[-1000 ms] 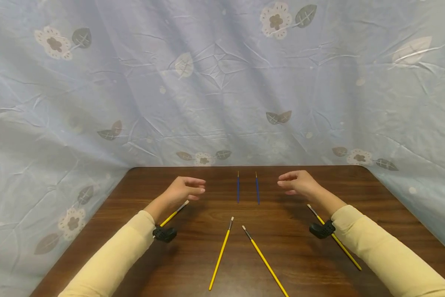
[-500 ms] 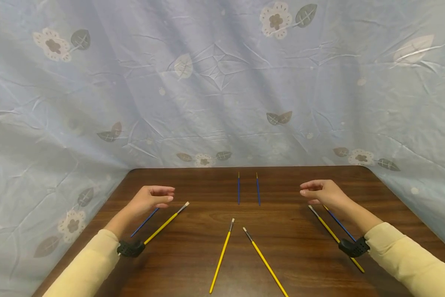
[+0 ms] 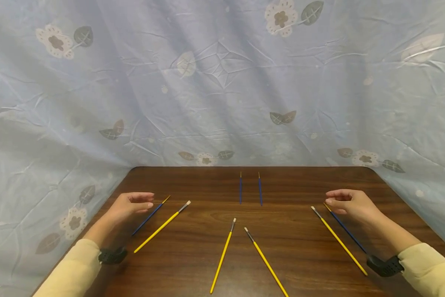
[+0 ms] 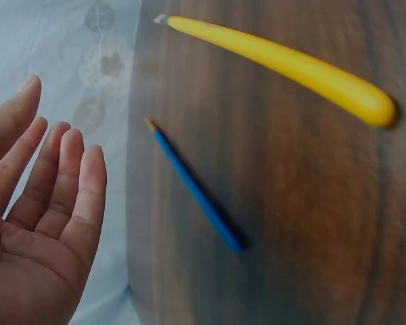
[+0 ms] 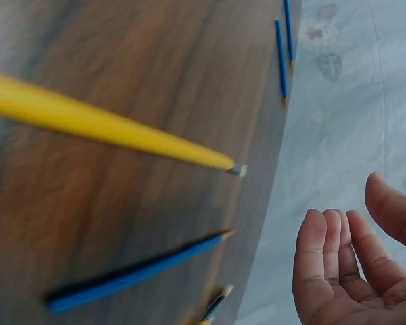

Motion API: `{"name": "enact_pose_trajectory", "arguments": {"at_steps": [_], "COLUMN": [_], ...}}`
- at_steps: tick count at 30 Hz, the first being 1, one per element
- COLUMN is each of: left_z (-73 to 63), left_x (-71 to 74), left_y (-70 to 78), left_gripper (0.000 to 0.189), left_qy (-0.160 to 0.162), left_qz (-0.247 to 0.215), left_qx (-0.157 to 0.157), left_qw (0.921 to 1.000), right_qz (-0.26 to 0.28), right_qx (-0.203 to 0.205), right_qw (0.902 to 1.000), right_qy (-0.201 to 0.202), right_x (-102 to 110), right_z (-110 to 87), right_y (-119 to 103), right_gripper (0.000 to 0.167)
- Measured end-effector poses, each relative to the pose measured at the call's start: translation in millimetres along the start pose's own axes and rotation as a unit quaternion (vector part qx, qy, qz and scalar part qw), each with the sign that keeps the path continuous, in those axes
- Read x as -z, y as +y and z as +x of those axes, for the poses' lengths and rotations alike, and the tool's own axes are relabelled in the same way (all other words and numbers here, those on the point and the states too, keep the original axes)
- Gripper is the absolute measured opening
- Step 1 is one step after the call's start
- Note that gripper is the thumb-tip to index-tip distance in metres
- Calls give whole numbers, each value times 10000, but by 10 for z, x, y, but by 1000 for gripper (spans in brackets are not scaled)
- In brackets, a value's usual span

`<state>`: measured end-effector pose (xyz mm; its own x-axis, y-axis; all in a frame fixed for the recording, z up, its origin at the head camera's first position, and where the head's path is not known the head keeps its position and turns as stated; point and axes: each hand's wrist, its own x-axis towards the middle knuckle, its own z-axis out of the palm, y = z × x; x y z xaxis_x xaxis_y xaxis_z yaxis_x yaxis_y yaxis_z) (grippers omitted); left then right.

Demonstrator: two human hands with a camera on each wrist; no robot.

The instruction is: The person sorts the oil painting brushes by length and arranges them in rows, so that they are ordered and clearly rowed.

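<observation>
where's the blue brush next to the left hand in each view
Head: the blue brush lies at lower left, just right of the left hand, with a yellow brush on its other side.
Left wrist: it runs diagonally through the middle, right of the fingers.
Right wrist: cannot tell; the blue brushes there seem to be others.
Shared landmark: the wooden table, also.

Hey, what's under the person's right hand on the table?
Beneath the right hand lies the brush end of a blue paintbrush, with a yellow paintbrush just beside it on the wooden table. The hand hovers empty; its fingers partly cover the blue brush's tip.
</observation>
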<state>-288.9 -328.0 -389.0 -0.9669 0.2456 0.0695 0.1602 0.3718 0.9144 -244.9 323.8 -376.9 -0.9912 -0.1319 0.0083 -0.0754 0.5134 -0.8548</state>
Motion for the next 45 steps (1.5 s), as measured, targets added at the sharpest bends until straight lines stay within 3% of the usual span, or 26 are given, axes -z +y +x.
{"name": "enact_pose_trajectory", "arguments": {"at_steps": [8, 25, 34, 45], "left_z": [-40, -19, -21, -3], "left_x": [14, -73, -82, -119], "left_y": [-156, -313, -331, -349], "left_gripper": [53, 49, 49, 47], "left_qy": [143, 277, 218, 224], "left_qz": [565, 574, 920, 775], "left_qx": [208, 523, 697, 863], "left_qw": [9981, 9966, 9931, 9930], "right_qz": [5, -426, -403, -483], "right_qx": [-188, -470, -529, -600], "right_qw": [9998, 9980, 9978, 9967], "right_qy": [52, 50, -57, -246], "right_x": [13, 6, 28, 20], "right_z": [-117, -164, -141, -144], "right_y": [167, 298, 381, 437], "right_gripper": [60, 56, 58, 64]}}
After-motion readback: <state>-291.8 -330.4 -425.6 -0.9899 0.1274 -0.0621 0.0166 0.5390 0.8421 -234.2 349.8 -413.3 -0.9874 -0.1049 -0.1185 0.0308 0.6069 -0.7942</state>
